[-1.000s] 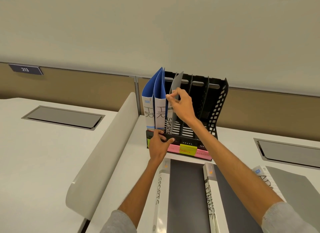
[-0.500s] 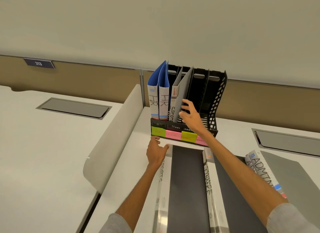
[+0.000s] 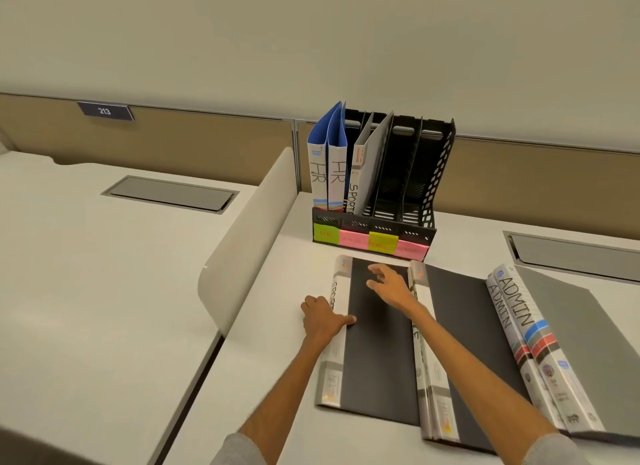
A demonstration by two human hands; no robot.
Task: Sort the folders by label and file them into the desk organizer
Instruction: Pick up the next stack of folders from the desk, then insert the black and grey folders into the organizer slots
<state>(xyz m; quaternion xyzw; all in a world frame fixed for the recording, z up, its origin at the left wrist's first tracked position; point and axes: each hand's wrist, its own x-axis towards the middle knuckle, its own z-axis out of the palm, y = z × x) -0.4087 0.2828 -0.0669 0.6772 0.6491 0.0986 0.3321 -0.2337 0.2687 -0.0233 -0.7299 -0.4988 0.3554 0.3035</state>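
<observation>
Left hand (image 3: pixel 323 321): its fingers curl over the spine edge of the flat SPORTS folder (image 3: pixel 377 353) and the thumb (image 3: pixel 348 321) lies across the dark cover, so it grips that folder.
Right hand (image 3: pixel 389 286): fingers (image 3: pixel 375 269) are straight and spread apart above the far half of the same cover; I cannot tell whether they touch it.
Folder in hand: it lies flat on the desk (image 3: pixel 270 343), just in front of the desk organizer (image 3: pixel 440 173), spine to the left.
Done: 2 blue HR folders (image 3: pixel 329 163) stand upright in slot 1 on the left; 1 filed SPORTS folder (image 3: pixel 372 159) leans in slot 2.
Left: judged from this, 4 folders are unfiled: this one, a neighbour folder (image 3: pixel 464 326) touching its right side with its label hidden by the forearm, and 2 ADMIN folders (image 3: pixel 512 308) stacked further right.
Empty slots: the 2 right-hand slots hold nothing.
Progress: roughly 3 of 7 filed.
Labels: 4 sticky notes (image 3: pixel 367 239) in green, pink, yellow and pink line the organizer's front lip.
Surface: smooth white desk with a curved divider panel (image 3: pixel 249 229) on the left and grey cable hatches (image 3: pixel 169 194) set in.
Room: tan partition behind, with a plate (image 3: pixel 105 111) reading 213.
</observation>
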